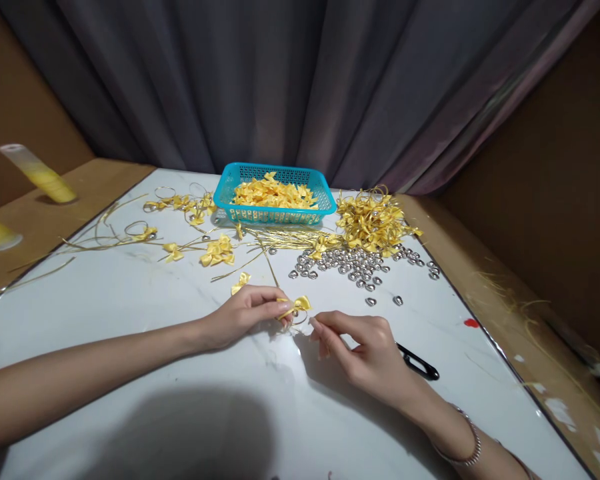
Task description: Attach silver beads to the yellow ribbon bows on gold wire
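Between the thumb and fingers of my left hand is a yellow ribbon bow, with a thin gold cord looping below it. My right hand is just to the right of the bow, its thumb and index finger pinched together close to the cord loop. Whether the cord's end is between those fingertips is too small to tell. A black-handled tool lies partly hidden beneath my right hand. Just beyond my left hand rests another yellow bow.
A blue basket of yellow bows stands at the back. Right of it are a pile of bows with cords and scattered silver metal pieces. Gold cords lie across the white table. Yellow spools stand left.
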The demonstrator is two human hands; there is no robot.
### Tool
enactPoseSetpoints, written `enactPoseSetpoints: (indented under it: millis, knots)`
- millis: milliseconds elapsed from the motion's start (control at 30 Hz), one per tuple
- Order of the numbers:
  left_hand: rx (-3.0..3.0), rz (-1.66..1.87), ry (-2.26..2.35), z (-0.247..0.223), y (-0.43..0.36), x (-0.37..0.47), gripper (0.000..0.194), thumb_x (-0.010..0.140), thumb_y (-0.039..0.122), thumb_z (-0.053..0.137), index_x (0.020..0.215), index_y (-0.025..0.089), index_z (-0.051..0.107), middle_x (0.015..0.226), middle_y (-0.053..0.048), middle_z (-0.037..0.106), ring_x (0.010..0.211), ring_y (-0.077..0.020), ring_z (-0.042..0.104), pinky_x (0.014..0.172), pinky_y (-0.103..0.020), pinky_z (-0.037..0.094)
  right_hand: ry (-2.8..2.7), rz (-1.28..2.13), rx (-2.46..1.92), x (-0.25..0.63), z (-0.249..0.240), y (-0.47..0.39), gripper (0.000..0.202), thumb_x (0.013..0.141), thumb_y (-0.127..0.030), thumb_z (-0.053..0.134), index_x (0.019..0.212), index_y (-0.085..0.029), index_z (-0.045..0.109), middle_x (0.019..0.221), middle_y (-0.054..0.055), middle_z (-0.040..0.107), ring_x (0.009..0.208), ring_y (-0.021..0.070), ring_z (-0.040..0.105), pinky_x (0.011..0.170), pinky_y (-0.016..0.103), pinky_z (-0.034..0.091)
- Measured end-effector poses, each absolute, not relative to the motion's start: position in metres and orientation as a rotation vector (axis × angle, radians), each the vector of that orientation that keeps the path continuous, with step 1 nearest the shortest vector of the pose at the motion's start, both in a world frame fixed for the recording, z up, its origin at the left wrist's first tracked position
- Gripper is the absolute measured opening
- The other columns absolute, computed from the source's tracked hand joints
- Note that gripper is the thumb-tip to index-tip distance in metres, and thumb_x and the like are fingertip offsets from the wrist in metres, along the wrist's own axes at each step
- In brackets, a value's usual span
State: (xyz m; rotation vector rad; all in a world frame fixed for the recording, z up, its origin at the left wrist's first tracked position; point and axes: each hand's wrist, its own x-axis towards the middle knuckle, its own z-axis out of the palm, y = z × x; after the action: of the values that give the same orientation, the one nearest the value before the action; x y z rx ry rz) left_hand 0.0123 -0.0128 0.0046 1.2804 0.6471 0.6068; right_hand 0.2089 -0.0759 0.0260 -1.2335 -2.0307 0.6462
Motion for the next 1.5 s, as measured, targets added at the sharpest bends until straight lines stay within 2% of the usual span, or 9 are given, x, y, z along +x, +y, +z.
enactPoseSetpoints:
  millis: [467, 1500]
  knots:
    - [1.052, 0.563, 0.62, 0.0023, -0.0122, 0.0124, 0.022, 0.079, 0.033, 0.062, 0.07, 0.012, 0.063, 0.069, -0.002, 0.059, 0.068, -0.0122, 0.05, 0.066, -0.025, 0.035, -1.958, 0.709, -1.187, 0.2072, 0.0255, -0.074, 0.022, 0.088, -0.016, 0.045, 0.076, -0.013, 0.063, 0.054, 0.001, 0.062, 0.047, 0.009, 0.056, 0.049, 0.02, 0.045]
    - [0.92, 0.56, 0.536, 0.0008, -0.0105, 0.012, 0.016, 0.079, 0.024, 0.063, 0.07, 0.01, 0.065, 0.068, -0.003, 0.061, 0.068, -0.0107, 0.052, 0.068, -0.023, 0.037, -1.901, 0.772, -1.164, 0.2072, 0.0268, -0.0732, 0.022, 0.087, -0.016, 0.046, 0.074, -0.013, 0.065, 0.053, 0.001, 0.063, 0.048, 0.0092, 0.057, 0.048, 0.019, 0.046]
